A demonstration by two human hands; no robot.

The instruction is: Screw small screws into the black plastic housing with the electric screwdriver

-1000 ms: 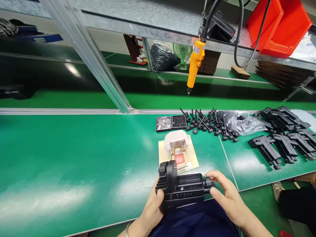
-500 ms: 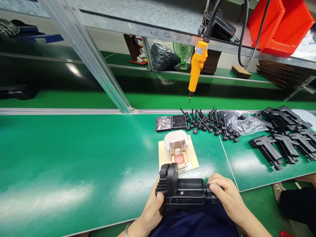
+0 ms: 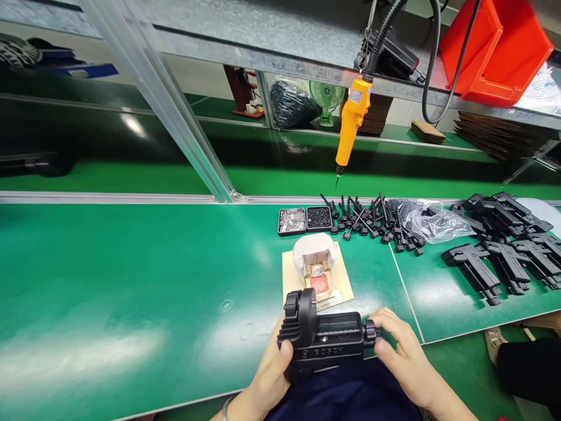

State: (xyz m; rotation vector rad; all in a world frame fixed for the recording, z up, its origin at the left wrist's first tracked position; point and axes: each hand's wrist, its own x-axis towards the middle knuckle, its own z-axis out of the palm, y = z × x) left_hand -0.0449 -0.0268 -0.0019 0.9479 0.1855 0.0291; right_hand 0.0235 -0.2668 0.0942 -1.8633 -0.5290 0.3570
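Lower centre of the frame: a black plastic housing (image 3: pixel 326 345) sits at the near edge of the green bench (image 3: pixel 131 280), held between both hands.
Left hand (image 3: pixel 272 368): its grip is closed around the housing's left end, thumb on the front face, below the ribbed upright part.
Right hand (image 3: pixel 401 351): fingertips pinch a small black knob (image 3: pixel 370 333) at the housing's right end.
Just behind the housing: a beige card (image 3: pixel 315 275) carrying a small fixture with a white top and a red patch.
Centre: two small trays of screws (image 3: pixel 304 219), beside a heap of black pins (image 3: pixel 372 222).
Right: clear bag (image 3: pixel 432 222) and rows of black housings (image 3: pixel 504 245).
Above: an orange screwdriver (image 3: pixel 350 126) hangs on a cable.
Upper right: red bin (image 3: pixel 495 47) on the shelf.
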